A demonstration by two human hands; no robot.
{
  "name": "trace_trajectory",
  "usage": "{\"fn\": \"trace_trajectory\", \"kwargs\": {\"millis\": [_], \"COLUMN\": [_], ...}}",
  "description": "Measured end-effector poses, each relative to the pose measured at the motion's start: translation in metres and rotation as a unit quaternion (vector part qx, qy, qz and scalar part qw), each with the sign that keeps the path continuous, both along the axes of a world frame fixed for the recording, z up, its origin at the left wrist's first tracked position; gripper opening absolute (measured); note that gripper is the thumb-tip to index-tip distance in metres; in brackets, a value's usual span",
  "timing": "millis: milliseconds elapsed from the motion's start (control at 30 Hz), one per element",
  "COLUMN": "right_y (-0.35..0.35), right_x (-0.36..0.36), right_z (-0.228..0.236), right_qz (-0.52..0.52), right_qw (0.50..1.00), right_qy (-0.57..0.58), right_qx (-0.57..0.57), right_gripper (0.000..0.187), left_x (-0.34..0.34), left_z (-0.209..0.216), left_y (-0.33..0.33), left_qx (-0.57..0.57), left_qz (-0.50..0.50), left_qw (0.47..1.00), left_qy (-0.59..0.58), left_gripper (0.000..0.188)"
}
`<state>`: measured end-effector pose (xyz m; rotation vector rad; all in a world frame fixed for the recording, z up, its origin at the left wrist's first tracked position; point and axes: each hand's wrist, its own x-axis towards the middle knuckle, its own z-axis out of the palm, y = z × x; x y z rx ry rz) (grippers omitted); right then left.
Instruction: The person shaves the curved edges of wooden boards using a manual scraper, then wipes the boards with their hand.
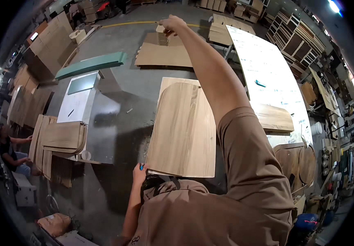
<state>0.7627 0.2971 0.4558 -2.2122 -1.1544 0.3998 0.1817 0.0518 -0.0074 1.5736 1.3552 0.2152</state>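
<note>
A pale wooden panel with a rounded far corner point(177, 131) lies right in front of me, on top of another light board point(206, 143). Low beside its near left corner, my left hand point(139, 174) is closed around a small blue thing point(141, 167), mostly hidden by the fingers. My right arm reaches out over the panel's right side. At its end my right hand point(173, 25) is seen against a stack of small wooden pieces point(163, 39); its fingers are bent and apart, with nothing visible in them. Whether it touches the stack, I cannot tell.
At right stands a long white-topped table point(263, 61) bearing a teal tool point(260, 83) and curved wooden panels point(274, 118). On the left are a white bench point(76, 98), a green board point(91, 65) and stacked panels point(64, 135). Another person point(11, 149) sits far left.
</note>
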Motion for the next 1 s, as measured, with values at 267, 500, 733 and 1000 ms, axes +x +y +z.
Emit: {"fn": "trace_trajectory", "kwargs": {"millis": [267, 500, 733, 1000], "right_y": [0.003, 0.003, -0.039, -0.36], "right_x": [-0.003, 0.003, 0.045, 0.236], "right_z": [0.006, 0.004, 0.011, 0.08], "right_qz": [-0.011, 0.013, -0.054, -0.365], "right_qw": [0.999, 0.99, 0.988, 0.926], "right_qy": [0.026, -0.136, -0.142, -0.099], "right_qx": [0.021, -0.014, -0.035, 0.016], "right_gripper": [0.088, 0.038, 0.043, 0.073], "left_x": [0.003, 0.007, -0.009, 0.019], "left_z": [0.005, 0.018, -0.007, 0.023], "left_y": [0.005, 0.002, 0.014, 0.012], "left_qx": [-0.015, -0.058, -0.106, -0.198], "left_qz": [0.014, 0.022, 0.049, 0.027], "left_qw": [1.0, 0.997, 0.987, 0.972], "left_qy": [-0.02, -0.043, -0.11, -0.119], "left_gripper": [0.041, 0.031, 0.034, 0.027]}}
